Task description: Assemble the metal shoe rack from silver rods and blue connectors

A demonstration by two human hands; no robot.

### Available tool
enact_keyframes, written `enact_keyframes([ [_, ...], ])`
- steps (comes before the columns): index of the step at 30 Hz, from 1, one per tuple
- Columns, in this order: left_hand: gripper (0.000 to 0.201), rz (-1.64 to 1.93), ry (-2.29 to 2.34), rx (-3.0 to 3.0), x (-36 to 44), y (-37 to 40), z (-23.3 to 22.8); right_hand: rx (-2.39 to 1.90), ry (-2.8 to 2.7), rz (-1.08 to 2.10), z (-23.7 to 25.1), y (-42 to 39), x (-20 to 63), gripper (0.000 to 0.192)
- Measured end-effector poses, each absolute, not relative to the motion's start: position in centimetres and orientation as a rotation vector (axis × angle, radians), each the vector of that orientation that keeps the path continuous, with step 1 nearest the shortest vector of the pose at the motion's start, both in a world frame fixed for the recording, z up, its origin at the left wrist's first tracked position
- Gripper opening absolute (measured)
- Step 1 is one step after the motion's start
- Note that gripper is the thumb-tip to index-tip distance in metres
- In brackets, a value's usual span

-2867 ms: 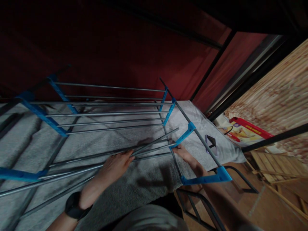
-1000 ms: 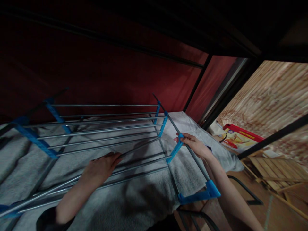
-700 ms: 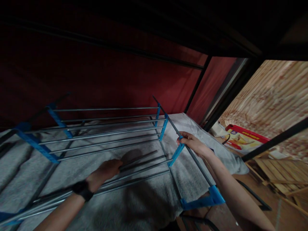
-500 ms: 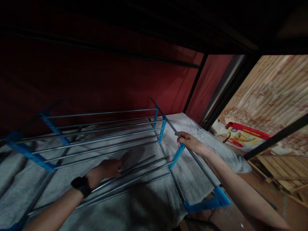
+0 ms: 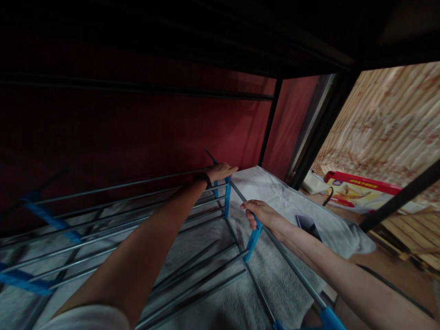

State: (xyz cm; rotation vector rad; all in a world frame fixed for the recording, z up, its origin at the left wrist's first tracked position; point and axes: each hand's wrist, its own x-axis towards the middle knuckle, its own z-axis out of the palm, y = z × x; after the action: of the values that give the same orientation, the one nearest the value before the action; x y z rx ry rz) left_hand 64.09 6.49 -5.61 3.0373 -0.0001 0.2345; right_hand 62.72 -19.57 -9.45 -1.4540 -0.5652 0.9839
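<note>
A rack of thin grey metal tubes (image 5: 137,182) and blue plastic brackets (image 5: 227,199) lies across a grey cloth. My left hand (image 5: 222,171) reaches across the tubes to the far bracket on the right side. Its fingers are stretched out over the bracket's top, and a dark band is on the wrist. My right hand (image 5: 259,213) is closed around the long side tube (image 5: 292,261), just above a nearer blue bracket (image 5: 253,240). Loose-looking tubes (image 5: 192,263) lie low in the middle; my left forearm hides part of the rack.
The grey cloth (image 5: 275,192) covers the surface. Black frame posts (image 5: 319,119) and a red wall (image 5: 154,128) enclose the back and right. Beyond stand a red and yellow box (image 5: 360,190) and wooden slats (image 5: 412,229). A small dark box-like object (image 5: 307,224) is by my right forearm.
My left hand has moved from the low middle tubes up and right to the far bracket. My right hand keeps its hold on the side tube. The view has shifted slightly.
</note>
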Motion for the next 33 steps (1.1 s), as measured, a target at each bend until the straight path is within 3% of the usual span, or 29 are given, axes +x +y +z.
enact_keyframes([
  [3,0.028,0.183,0.075,3.216,64.4,6.8,-6.9,-1.439,-0.585,0.989,-10.1,-19.0,63.4,0.043],
  [7,0.035,0.277,0.132,3.266,64.2,6.6,-7.9,-1.488,-0.613,1.025,-10.6,-18.2,64.1,0.053],
  [26,0.032,0.285,0.165,3.374,64.2,6.3,-8.4,-1.518,-0.59,1.101,-9.8,-17.5,64.6,0.037],
  [33,0.029,0.29,0.179,3.284,64.2,6.1,-8.0,-1.436,-0.529,1.155,-9.9,-17.5,64.9,0.047],
])
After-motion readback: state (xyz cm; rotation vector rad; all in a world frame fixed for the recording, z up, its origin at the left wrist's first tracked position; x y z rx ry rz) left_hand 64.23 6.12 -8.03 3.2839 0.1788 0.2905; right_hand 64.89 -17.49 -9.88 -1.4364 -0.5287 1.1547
